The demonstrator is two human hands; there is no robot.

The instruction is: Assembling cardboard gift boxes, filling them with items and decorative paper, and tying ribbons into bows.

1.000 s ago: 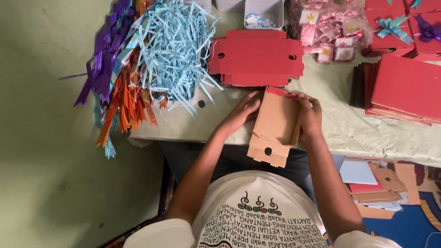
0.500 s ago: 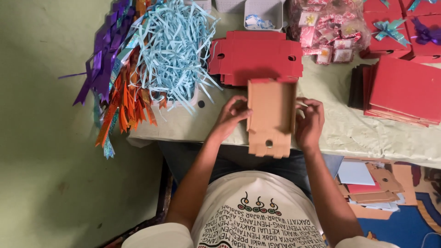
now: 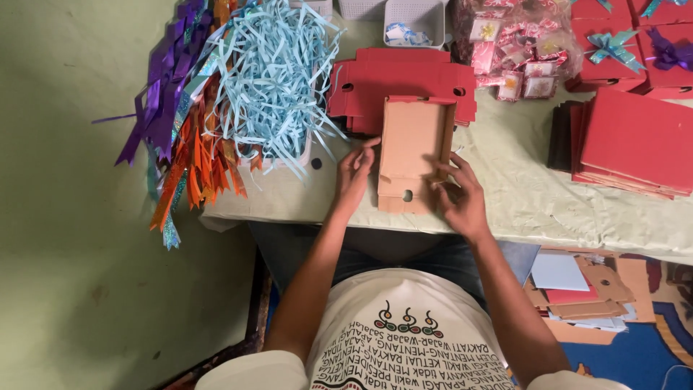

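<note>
A half-folded cardboard box (image 3: pixel 411 148), brown inside with red outer faces, lies flat on the pale green table (image 3: pixel 505 195) in front of me. My left hand (image 3: pixel 354 173) touches its left wall with the fingertips. My right hand (image 3: pixel 458 195) presses on its lower right corner and side flap. Just beyond the box lies a stack of flat red die-cut box blanks (image 3: pixel 404 79).
A heap of pale blue paper shred (image 3: pixel 278 79) and purple and orange ribbon bows (image 3: pixel 180 123) sit at the left. Red lids are stacked (image 3: pixel 635 141) at the right, wrapped sweets (image 3: pixel 516 50) and finished bowed boxes (image 3: pixel 628 36) at the back. Cardboard scraps (image 3: pixel 577 289) lie on the floor.
The box was held tilted up off the table edge; it now lies flat farther onto the table, with both hands shifted to its sides.
</note>
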